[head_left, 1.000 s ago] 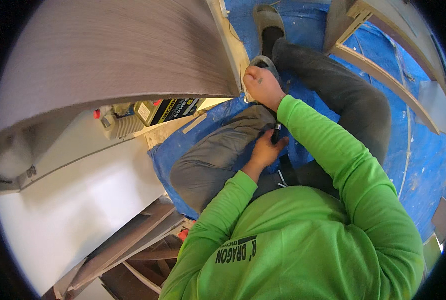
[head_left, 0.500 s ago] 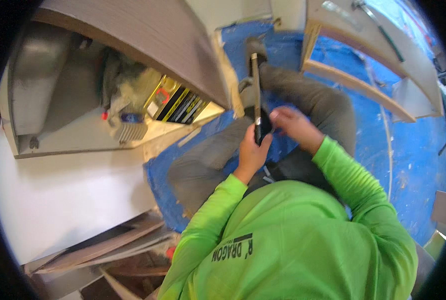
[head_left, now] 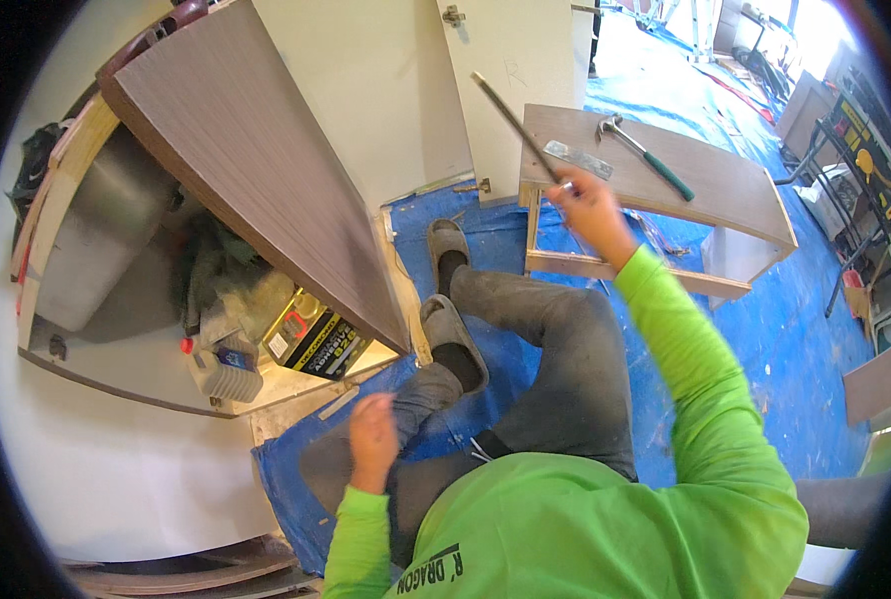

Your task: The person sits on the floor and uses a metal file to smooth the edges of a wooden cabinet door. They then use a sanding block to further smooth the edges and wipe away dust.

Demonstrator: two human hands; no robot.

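Observation:
My right hand (head_left: 591, 212) is raised at the near edge of a low wooden unit, closed around a long, thin, dark strip-like tool (head_left: 517, 127) with a pale tip. The tool slants up and to the left, its tip in front of a white panel. My left hand (head_left: 373, 442) is above my left leg, away from the tool; it is smeared by motion, so its fingers are unclear. On top of the wooden unit (head_left: 735, 172) lie a claw hammer (head_left: 655, 160) with a green handle and a flat grey-white piece (head_left: 578, 160).
At left stands an open cabinet (head_left: 256, 170) with a curved base. Inside are a yellow-and-black can (head_left: 317, 339), a ribbed plastic bottle (head_left: 228, 371) and crumpled cloth. Blue sheeting (head_left: 705, 369) covers the floor. A dark folding stand (head_left: 855, 190) is at far right.
The tool has passed from my left hand to my right, which has moved up and right with it. My left hand has dropped down and left. The view has shifted too.

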